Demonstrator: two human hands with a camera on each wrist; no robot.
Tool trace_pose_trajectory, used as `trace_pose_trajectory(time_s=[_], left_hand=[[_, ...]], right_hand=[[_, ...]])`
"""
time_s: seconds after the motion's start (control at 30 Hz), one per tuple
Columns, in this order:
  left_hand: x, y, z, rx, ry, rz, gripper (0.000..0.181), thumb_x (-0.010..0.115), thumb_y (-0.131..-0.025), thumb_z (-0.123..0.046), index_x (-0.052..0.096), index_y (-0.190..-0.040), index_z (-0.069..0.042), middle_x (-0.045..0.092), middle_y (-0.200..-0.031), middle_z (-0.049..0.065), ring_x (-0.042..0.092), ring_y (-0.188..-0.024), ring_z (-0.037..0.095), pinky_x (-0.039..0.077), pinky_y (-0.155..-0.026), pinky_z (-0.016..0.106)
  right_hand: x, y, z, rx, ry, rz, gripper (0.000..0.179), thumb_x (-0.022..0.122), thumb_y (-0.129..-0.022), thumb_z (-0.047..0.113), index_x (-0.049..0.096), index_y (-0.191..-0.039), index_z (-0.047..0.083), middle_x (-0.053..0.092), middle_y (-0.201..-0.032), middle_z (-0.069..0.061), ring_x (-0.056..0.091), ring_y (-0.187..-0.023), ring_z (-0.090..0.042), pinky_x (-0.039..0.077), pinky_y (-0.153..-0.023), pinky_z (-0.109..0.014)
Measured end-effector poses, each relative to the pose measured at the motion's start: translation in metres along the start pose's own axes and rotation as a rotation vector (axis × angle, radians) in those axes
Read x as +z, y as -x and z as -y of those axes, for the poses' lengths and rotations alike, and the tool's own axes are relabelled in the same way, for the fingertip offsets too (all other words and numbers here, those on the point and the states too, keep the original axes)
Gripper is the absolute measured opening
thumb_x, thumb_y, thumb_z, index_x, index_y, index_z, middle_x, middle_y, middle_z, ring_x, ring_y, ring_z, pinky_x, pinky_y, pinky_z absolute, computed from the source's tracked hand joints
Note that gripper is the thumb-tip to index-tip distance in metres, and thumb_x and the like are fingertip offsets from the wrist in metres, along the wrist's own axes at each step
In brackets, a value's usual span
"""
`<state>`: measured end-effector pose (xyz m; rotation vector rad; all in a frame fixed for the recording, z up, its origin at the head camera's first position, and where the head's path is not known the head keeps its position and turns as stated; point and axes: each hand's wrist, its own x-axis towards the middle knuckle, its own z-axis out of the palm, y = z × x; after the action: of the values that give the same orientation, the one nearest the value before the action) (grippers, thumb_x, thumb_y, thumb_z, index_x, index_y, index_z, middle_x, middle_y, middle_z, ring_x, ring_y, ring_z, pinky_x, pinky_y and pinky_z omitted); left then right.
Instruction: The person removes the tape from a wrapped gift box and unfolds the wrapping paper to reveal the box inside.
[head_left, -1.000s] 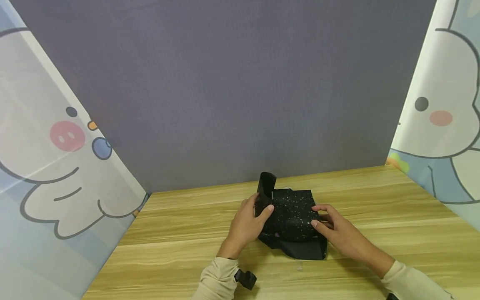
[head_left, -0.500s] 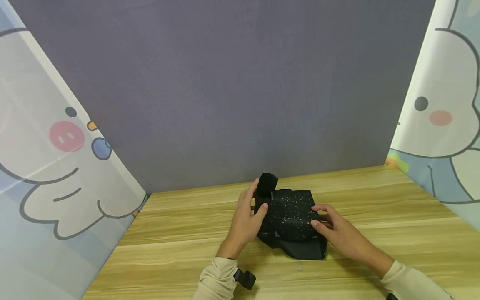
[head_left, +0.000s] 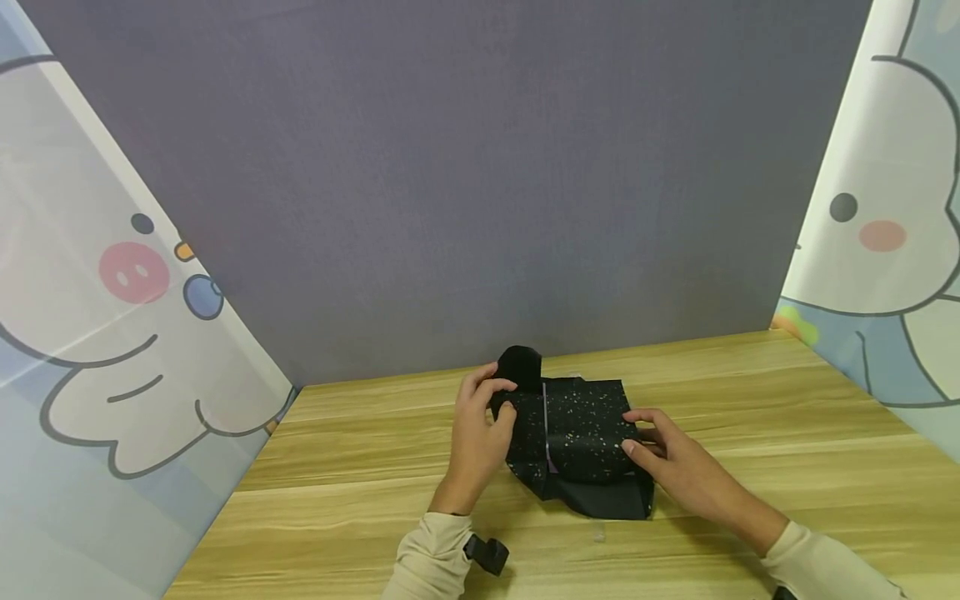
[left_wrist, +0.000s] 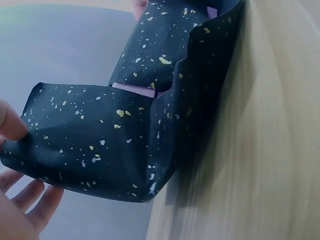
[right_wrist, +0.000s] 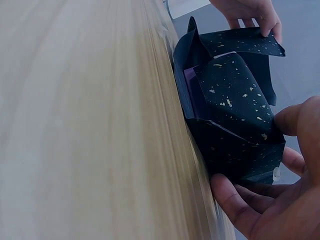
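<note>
Black wrapping paper (head_left: pixel 588 425) with white and gold specks lies partly folded round a purple box (left_wrist: pixel 134 90), whose edge shows as a thin strip. My left hand (head_left: pixel 478 437) pinches the paper's left flap (left_wrist: pixel 85 140), thumb on the speckled face and fingers behind it. That flap is lifted and angled away from the box. At the package's right end, my right hand (head_left: pixel 678 462) holds the wrapped side, thumb near the top edge and fingers low against the side. Through the open near end, purple shows again in the right wrist view. Most of the box is hidden under paper.
The package stands on a wood-grain table (head_left: pixel 345 467), with a dark grey panel (head_left: pixel 480 183) behind it. A small clear piece of tape (head_left: pixel 599 532) lies in front. Cartoon-printed panels (head_left: pixel 870 275) flank both sides.
My left hand has moved left with the paper flap, swinging it away from the box. More of the purple edge shows. The right hand has stayed in place.
</note>
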<state>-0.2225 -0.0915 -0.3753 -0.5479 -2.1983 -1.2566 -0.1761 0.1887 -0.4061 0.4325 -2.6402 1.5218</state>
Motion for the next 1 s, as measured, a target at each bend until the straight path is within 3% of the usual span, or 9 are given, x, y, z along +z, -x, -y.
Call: trace_pose_trajectory(time_s=[0.17, 0.27, 0.33, 0.43, 0.57, 0.73, 1.0], left_hand=[[-0.004, -0.001, 0.002, 0.012, -0.038, 0.001, 0.017, 0.059, -0.087, 0.000, 0.063, -0.083, -0.016, 0.055, -0.137, 0.007, 0.046, -0.130, 0.029, 0.045, -0.093, 0.048], [-0.007, -0.002, 0.002, -0.013, -0.088, -0.007, 0.016, 0.058, -0.087, -0.003, 0.061, -0.080, -0.017, 0.057, -0.136, 0.004, 0.047, -0.128, 0.028, 0.047, -0.085, 0.044], [-0.010, -0.003, 0.002, -0.041, -0.113, -0.011, 0.015, 0.057, -0.089, -0.007, 0.061, -0.080, -0.018, 0.057, -0.135, 0.003, 0.050, -0.124, 0.026, 0.049, -0.075, 0.041], [-0.015, -0.005, 0.002, -0.088, -0.130, -0.017, 0.022, 0.054, -0.099, -0.017, 0.062, -0.078, -0.018, 0.058, -0.134, 0.003, 0.054, -0.117, 0.023, 0.050, -0.071, 0.039], [-0.021, -0.009, 0.002, -0.137, -0.138, -0.022, 0.039, 0.045, -0.108, -0.037, 0.064, -0.078, -0.019, 0.061, -0.130, 0.005, 0.057, -0.115, 0.024, 0.051, -0.081, 0.044], [-0.030, -0.012, 0.005, -0.201, -0.182, 0.024, 0.046, 0.040, -0.107, -0.047, 0.065, -0.082, -0.018, 0.060, -0.131, 0.009, 0.056, -0.119, 0.029, 0.048, -0.084, 0.050], [-0.054, -0.011, 0.011, -0.335, -0.257, 0.116, 0.047, 0.042, -0.105, -0.055, 0.066, -0.088, -0.018, 0.062, -0.118, 0.006, 0.059, -0.111, 0.027, 0.047, -0.088, 0.050]], right_hand=[[0.000, 0.000, 0.000, -0.002, 0.001, 0.000, 0.047, 0.056, -0.105, 0.034, 0.043, -0.141, 0.007, 0.046, -0.142, -0.032, 0.055, -0.123, -0.045, 0.052, -0.092, -0.048], [0.000, 0.000, 0.000, -0.005, -0.001, 0.000, 0.047, 0.056, -0.105, 0.034, 0.043, -0.141, 0.007, 0.046, -0.142, -0.032, 0.055, -0.124, -0.045, 0.052, -0.092, -0.048], [0.000, 0.000, 0.000, -0.006, -0.001, 0.000, 0.047, 0.056, -0.105, 0.034, 0.043, -0.141, 0.007, 0.046, -0.142, -0.032, 0.055, -0.124, -0.045, 0.052, -0.092, -0.048], [0.000, 0.000, 0.000, -0.008, 0.000, -0.001, 0.047, 0.056, -0.105, 0.034, 0.043, -0.141, 0.008, 0.046, -0.142, -0.032, 0.055, -0.124, -0.045, 0.052, -0.092, -0.049], [0.000, 0.000, -0.001, -0.012, 0.003, -0.003, 0.047, 0.055, -0.105, 0.034, 0.043, -0.141, 0.008, 0.047, -0.141, -0.032, 0.055, -0.123, -0.045, 0.052, -0.092, -0.049], [0.000, 0.000, -0.001, -0.013, 0.004, -0.007, 0.046, 0.056, -0.105, 0.033, 0.044, -0.141, 0.008, 0.047, -0.142, -0.032, 0.056, -0.123, -0.045, 0.052, -0.091, -0.048], [0.001, 0.001, -0.001, -0.016, 0.007, -0.016, 0.046, 0.056, -0.104, 0.033, 0.044, -0.141, 0.008, 0.048, -0.141, -0.031, 0.056, -0.122, -0.044, 0.052, -0.091, -0.049]])
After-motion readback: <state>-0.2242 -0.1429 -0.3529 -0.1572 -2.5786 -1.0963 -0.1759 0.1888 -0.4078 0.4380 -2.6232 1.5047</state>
